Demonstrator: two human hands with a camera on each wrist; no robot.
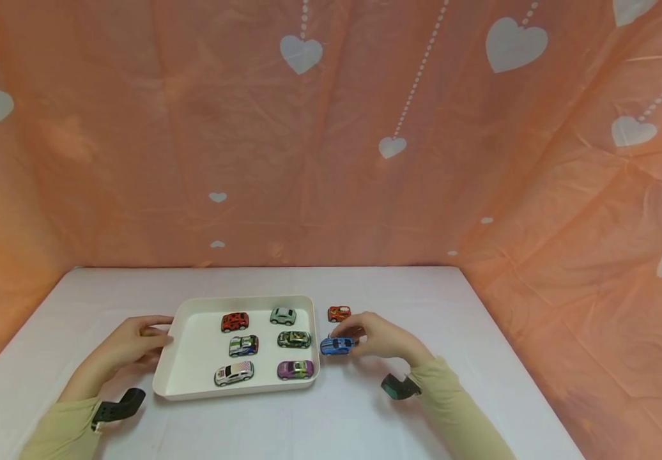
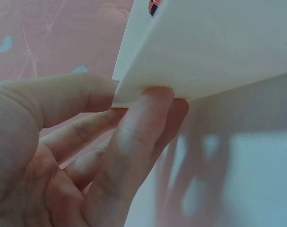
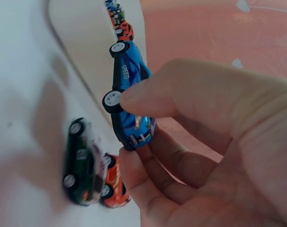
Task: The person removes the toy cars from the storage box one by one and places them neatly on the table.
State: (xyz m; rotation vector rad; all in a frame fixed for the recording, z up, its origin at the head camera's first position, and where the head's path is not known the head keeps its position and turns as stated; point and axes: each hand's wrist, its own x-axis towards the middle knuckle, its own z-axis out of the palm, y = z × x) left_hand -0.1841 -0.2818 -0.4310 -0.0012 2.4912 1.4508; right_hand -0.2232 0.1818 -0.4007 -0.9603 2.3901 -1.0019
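Blue toy car with darker stripes (image 1: 337, 346) is in the lower middle of the head view, just beside the right wall of a white rectangular tray with rounded corners (image 1: 193, 345). Your right hand (image 1: 378, 337) pinches this car, and your left hand (image 1: 130, 345) holds the tray at its left edge. Inside the tray are six small toy cars, in two columns: a red spotted car (image 1: 235, 321), a white-green-blue car (image 1: 243, 345), a white car (image 1: 234, 373); then a pale grey-green car (image 1: 282, 316), a camouflage-green car (image 1: 293, 339), a purple-green car (image 1: 295, 370).

In the left wrist view, your thumb touches the tray's outer wall near the centre of the frame.

In the right wrist view, your thumb presses the blue car's side, at upper middle. A dark green toy car (image 3: 82, 163) and an orange-red toy car (image 3: 116, 183) are close together at lower left.
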